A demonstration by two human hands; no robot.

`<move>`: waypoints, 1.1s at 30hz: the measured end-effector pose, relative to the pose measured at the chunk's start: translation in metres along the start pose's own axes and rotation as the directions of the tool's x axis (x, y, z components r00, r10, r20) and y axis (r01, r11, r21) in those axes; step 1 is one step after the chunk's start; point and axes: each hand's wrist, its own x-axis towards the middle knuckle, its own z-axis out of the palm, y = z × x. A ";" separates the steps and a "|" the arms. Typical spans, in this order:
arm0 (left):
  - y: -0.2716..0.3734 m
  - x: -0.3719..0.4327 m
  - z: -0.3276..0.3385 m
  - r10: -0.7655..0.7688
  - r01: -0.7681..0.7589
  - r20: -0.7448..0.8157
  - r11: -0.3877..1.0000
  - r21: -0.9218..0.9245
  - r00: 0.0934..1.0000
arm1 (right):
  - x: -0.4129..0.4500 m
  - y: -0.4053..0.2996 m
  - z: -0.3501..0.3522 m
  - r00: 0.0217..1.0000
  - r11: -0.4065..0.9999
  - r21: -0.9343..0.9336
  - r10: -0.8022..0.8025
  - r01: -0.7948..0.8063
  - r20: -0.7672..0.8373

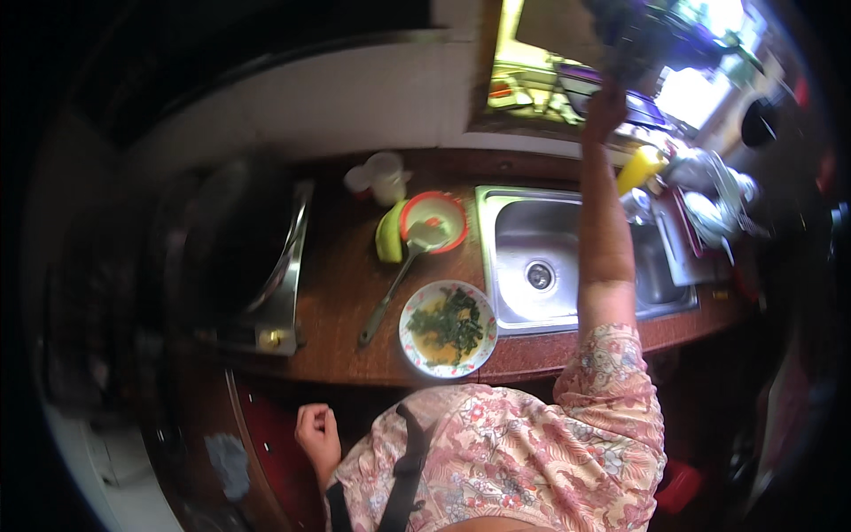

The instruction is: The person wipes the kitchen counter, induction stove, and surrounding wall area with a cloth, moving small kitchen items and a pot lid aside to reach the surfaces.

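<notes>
My left hand (319, 432) hangs beside my body below the counter's front edge, fingers curled, holding nothing that I can see. My right arm stretches over the sink to the window, where my right hand (605, 110) is at a dark, blurred bunch (638, 40); whether it grips this is unclear. On the brown counter before me stands a floral-rimmed bowl (412, 352) of leafy greens in broth. Behind it a metal turner (389, 299) rests with its head on a red-rimmed bowl (463, 223). A green, curved vegetable or fruit piece (389, 236) touches that bowl's left side.
A stainless steel double sink (525, 266) is set into the counter. Right of it are stacked dishes (708, 206) and a yellow bottle (641, 167). White cups (385, 176) stand near the wall. A gas stove (272, 326) is at the left, and a grey cloth (229, 462) hangs below.
</notes>
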 end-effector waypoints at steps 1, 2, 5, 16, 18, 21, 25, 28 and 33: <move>-0.007 -0.013 -0.010 -0.010 0.010 -0.038 1.000 0.005 0.999 | -0.023 -0.005 0.019 0.998 0.999 -0.044 -0.003 0.005 0.063; -0.011 -0.024 -0.016 -0.060 0.062 -0.064 0.998 0.018 0.996 | -0.043 -0.006 0.021 0.991 0.996 -0.078 -0.025 0.035 0.128; -0.015 -0.047 -0.006 -0.091 0.099 -0.079 0.989 0.112 0.993 | -0.090 -0.005 0.005 0.944 0.969 -0.116 -0.181 0.220 0.275; -0.048 -0.166 0.033 -0.498 0.461 0.054 0.834 0.304 0.865 | -0.192 -0.163 -0.094 0.837 0.811 0.458 -0.501 0.365 0.220; -0.050 -0.179 0.028 -0.529 0.488 0.069 0.819 0.301 0.846 | -0.221 -0.217 -0.118 0.780 0.739 0.558 -0.579 0.378 0.238; -0.084 -0.213 0.029 -0.513 0.479 0.028 0.818 0.318 0.858 | -0.261 -0.275 -0.140 0.610 0.483 0.692 -0.788 0.536 0.077; -0.097 -0.270 -0.004 -0.488 0.496 -0.113 0.803 0.330 0.866 | -0.346 -0.358 -0.197 0.487 0.355 0.929 -0.832 0.103 0.264; -0.096 -0.319 -0.034 -0.559 0.595 -0.208 0.729 0.339 0.803 | -0.416 -0.408 -0.239 0.231 0.289 0.946 -0.920 -0.147 0.317; -0.119 -0.407 -0.051 -0.727 0.778 -0.289 0.536 0.327 0.622 | -0.519 -0.494 -0.314 -0.097 0.049 0.969 -0.995 -0.242 0.027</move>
